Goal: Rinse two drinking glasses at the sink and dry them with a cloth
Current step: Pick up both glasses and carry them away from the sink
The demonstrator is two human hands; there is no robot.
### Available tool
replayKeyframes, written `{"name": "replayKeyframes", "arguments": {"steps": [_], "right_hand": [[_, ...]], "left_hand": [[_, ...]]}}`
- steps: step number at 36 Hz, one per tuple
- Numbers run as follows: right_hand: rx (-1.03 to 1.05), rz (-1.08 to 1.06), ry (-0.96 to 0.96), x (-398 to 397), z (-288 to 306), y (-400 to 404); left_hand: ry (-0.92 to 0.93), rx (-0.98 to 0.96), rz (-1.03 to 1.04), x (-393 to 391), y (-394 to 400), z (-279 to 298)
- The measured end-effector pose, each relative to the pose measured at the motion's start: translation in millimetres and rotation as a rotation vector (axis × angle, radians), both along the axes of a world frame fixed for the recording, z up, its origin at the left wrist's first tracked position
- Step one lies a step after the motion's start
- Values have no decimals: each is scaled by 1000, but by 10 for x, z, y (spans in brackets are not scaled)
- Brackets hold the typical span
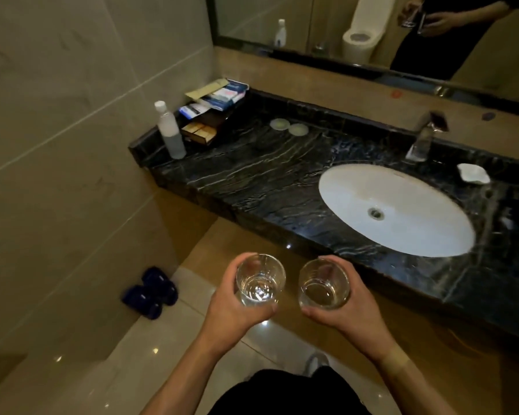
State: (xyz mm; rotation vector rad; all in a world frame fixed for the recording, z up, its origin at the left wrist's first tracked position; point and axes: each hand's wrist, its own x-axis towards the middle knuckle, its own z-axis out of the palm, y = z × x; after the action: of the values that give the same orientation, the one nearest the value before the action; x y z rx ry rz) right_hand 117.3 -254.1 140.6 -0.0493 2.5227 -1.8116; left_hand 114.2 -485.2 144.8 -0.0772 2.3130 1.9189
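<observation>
My left hand point(232, 310) grips a clear drinking glass point(259, 278), upright, its mouth toward me. My right hand point(348, 310) grips a second clear glass point(324, 284) beside it, a small gap between the two. Both are held in the air in front of the counter's front edge, short of the white oval sink point(402, 217), which lies up and to the right. A chrome faucet point(424, 136) stands behind the sink; no water runs. A crumpled white cloth point(474, 172) lies on the counter right of the faucet.
The black marble counter point(252, 172) carries a plastic bottle point(170, 130), a tray of toiletry packets point(213, 106) and two round coasters point(288, 127) at the left. A mirror hangs above. Dark blue slippers point(150, 292) sit on the tiled floor by the left wall.
</observation>
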Motion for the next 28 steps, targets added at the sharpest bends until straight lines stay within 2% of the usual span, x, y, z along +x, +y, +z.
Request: {"name": "replayKeyframes", "arguments": {"steps": [9, 19, 28], "right_hand": [[2, 13, -18, -799, -19, 35], [-23, 0, -1, -2041, -72, 404], [-11, -20, 15, -2767, -122, 680]], "left_hand": [[3, 23, 43, -718, 24, 1], [1, 21, 29, -1842, 412, 28], [9, -37, 20, -2585, 700, 110]]}}
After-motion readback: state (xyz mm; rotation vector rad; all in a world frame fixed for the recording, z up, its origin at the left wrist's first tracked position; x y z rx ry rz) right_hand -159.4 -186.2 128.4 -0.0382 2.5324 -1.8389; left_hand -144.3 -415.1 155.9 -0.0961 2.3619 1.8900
